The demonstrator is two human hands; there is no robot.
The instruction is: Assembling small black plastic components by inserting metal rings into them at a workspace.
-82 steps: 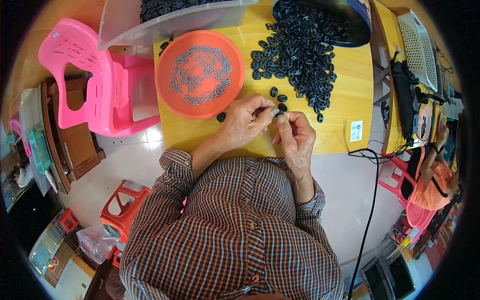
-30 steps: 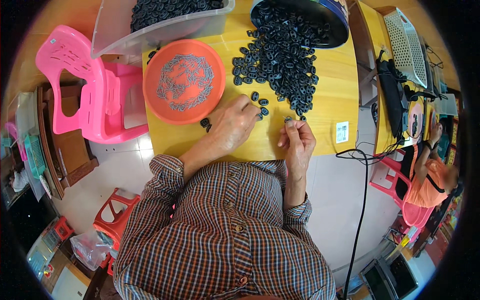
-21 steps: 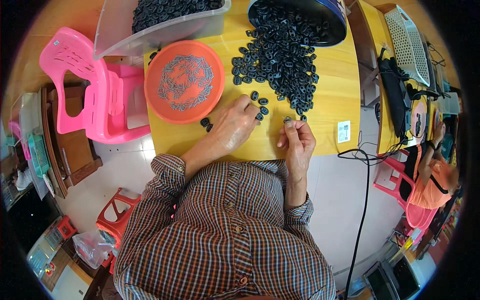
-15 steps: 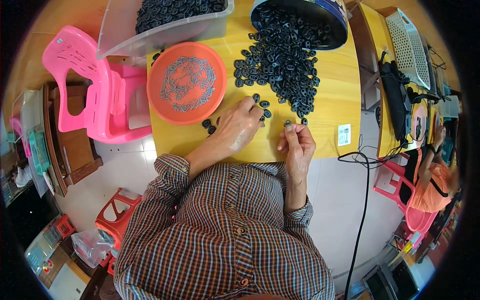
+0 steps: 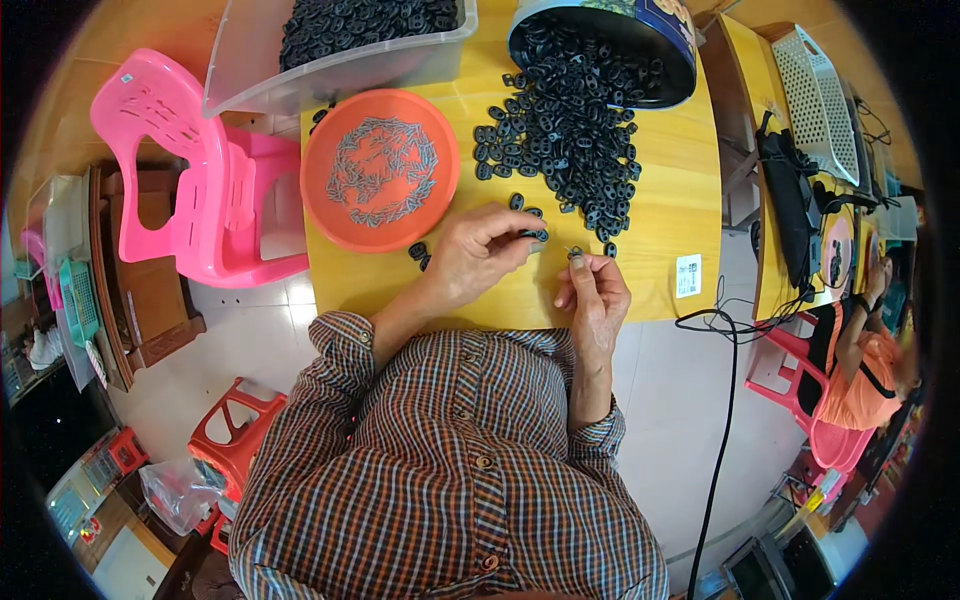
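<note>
Black rings (image 5: 575,120) are being worked at the yellow counter (image 5: 660,230), most of them lying in a loose heap in the upper middle of the frame, spilling from a tipped dark tub (image 5: 610,40) at the top edge. One ring (image 5: 576,254) is being pinched between the fingertips of the right hand (image 5: 595,295), just right of centre, with what looks like a thin pin at it; the detail is too small to be sure. Another ring is being picked from the heap's lower fringe by the left hand (image 5: 475,255), whose fingers are curled together with their tips pressed down on the counter. Thin metal pins are being kept in an orange dish (image 5: 380,170), left of the heap, and the dish is well filled. A clear bin (image 5: 335,50) at the upper left is being used for more rings; whether those are finished pieces cannot be told. Two or three rings (image 5: 418,252) are lying apart, below the dish, near the left wrist. Judging by the full heap and the full dish, much of the work is being left for later, and only one piece is being handled now. A pink chair (image 5: 190,180) is standing at the left, off the counter.
</note>
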